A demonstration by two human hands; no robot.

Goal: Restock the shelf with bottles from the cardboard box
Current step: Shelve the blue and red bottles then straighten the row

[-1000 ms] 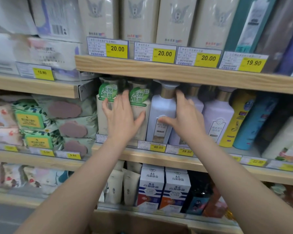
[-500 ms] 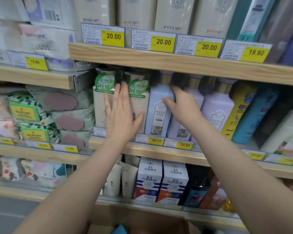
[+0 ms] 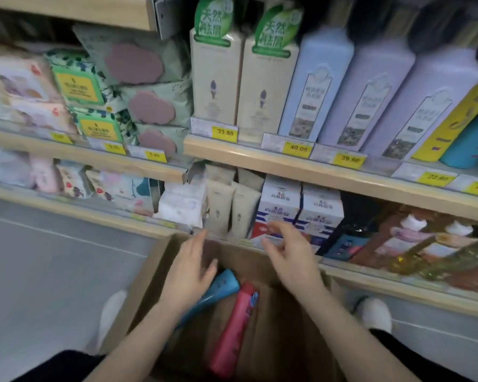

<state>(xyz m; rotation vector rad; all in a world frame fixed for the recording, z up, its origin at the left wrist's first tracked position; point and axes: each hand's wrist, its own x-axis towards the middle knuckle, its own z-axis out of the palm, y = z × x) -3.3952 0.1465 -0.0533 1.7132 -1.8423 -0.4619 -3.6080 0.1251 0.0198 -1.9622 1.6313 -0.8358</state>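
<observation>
An open cardboard box [image 3: 149,274] stands on the floor below the shelves. Inside lie a blue bottle [image 3: 224,283] and a pink-red bottle [image 3: 235,329], side by side. My left hand [image 3: 189,274] hovers over the blue bottle with fingers spread and holds nothing. My right hand [image 3: 290,252] hangs above the box's far edge, fingers loosely curled, empty. On the wooden shelf [image 3: 287,165] above stand two cream bottles [image 3: 243,81] with green tags and pale lilac bottles [image 3: 342,89].
Yellow and teal bottles [image 3: 464,128] stand at the shelf's right end. Packs of wipes [image 3: 146,86] fill the left shelves. Blue-white cartons [image 3: 301,208] and tubes sit on the low shelf behind the box. My white shoes [image 3: 374,312] flank the box on the grey floor.
Both hands left the bottles on the middle shelf and dropped down to the box. The view tilted downward, bringing the box and its two bottles into sight.
</observation>
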